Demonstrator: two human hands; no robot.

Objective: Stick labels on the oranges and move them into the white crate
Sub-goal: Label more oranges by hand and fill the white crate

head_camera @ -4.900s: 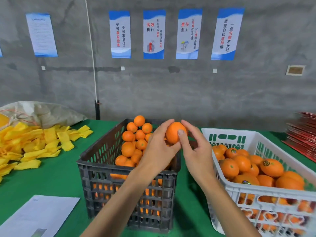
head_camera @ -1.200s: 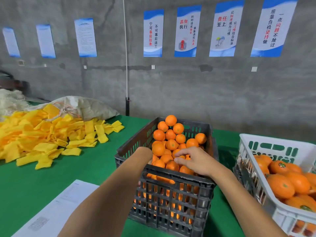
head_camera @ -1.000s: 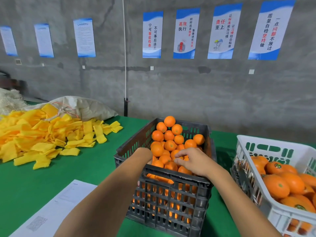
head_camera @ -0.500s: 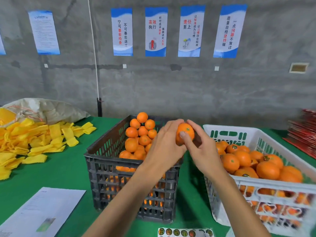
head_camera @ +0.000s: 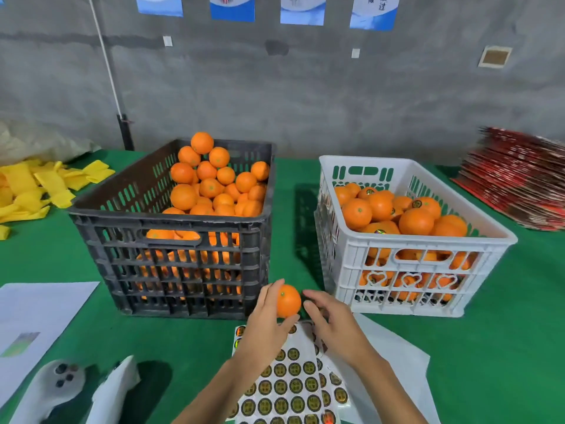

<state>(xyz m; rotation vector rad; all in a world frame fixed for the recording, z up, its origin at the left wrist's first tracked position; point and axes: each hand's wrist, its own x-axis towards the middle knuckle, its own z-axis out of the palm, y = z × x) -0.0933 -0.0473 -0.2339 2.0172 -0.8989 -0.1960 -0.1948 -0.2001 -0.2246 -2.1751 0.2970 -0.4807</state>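
Orange fruit [head_camera: 288,300] is gripped by the left hand [head_camera: 265,327] above the label sheet [head_camera: 287,384], between the black crate [head_camera: 183,237] and the white crate [head_camera: 419,258]. The right hand [head_camera: 331,324] is held just beside it, fingers loosely curled, grasping nothing.

My left hand [head_camera: 265,324] grips an orange [head_camera: 288,300] with dimpled, faintly shiny peel. The black crate [head_camera: 171,264] and white crate [head_camera: 406,270] are moulded plastic. The sticker sheet [head_camera: 287,384] looks glossy, the green tablecloth [head_camera: 489,332] matt.
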